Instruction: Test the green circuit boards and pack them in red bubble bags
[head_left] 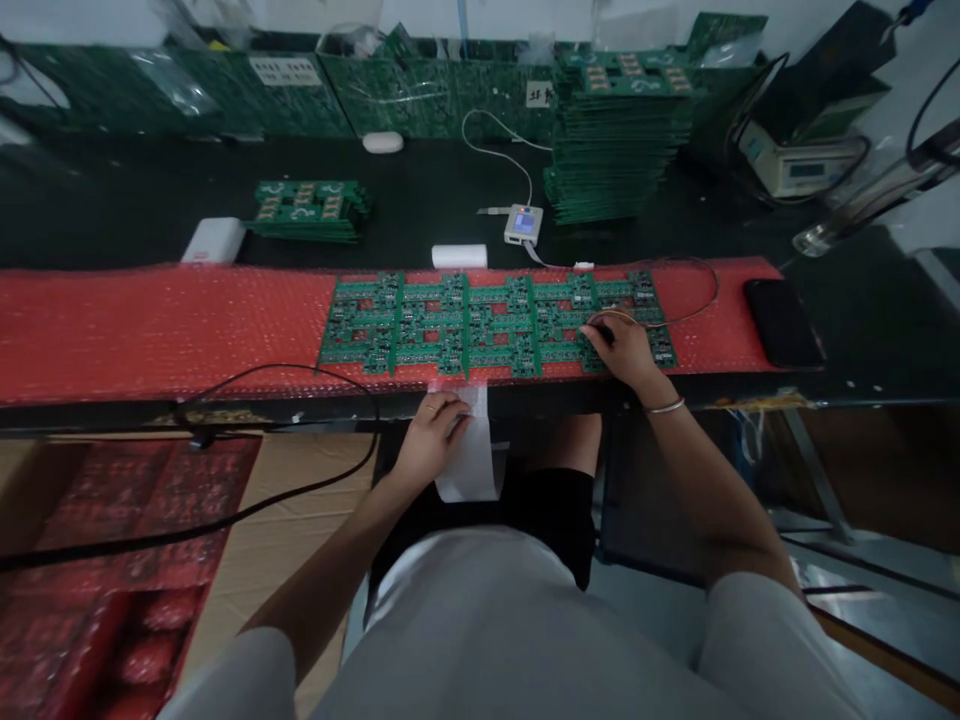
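Observation:
A row of green circuit boards [431,325] lies side by side on red bubble wrap [150,330]. Over the right-hand boards, my right hand [622,345] is closed, with thumb and forefinger pinching the end of a thin cable [694,310]. The tip of that cable is hidden by my fingers. At the table's front edge my left hand [435,430] is closed on the edge of a white paper strip [472,465], which hangs down over my lap. The cable leads toward a small white device [523,224] with a lit screen behind the boards.
Behind stand a tall stack of boards [619,150], a smaller stack [307,212], a white roll [459,257] and a white box [214,241]. A black phone [784,322] lies at the right. A black cable [300,490] crosses the left, above an open carton [289,510].

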